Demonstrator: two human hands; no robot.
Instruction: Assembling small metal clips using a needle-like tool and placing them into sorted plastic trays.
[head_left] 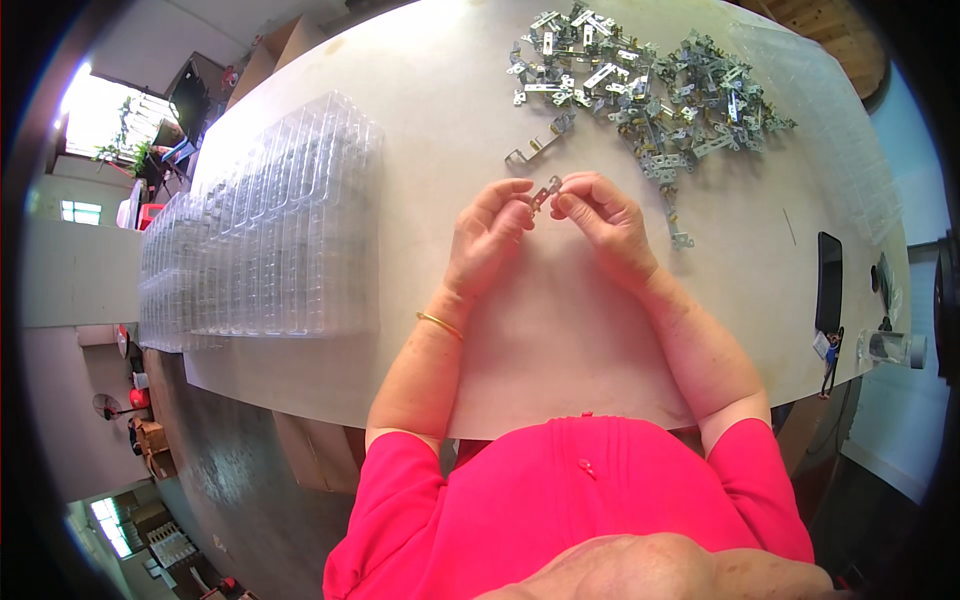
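Note:
Between my two hands, over the middle of the table, is a small metal bracket (545,194) with holes in it. My left hand (488,232) pinches its lower left end between thumb and fingers. At its upper right end, the thumb and forefinger of my right hand (606,222) close on it. Just beyond my fingertips a longer bracket (540,145) lies alone on the table. A loose pile of similar metal brackets (690,95) spreads across the far side, with one bracket (673,215) lying at its near end, right of my right hand.
Tall stacks of clear plastic trays (285,220) stand on the left of the table (430,130). More clear plastic sheeting (830,120) covers the far right. On the right edge lie a black phone (829,282), blue-handled pliers (831,360) and a clear bottle (892,349).

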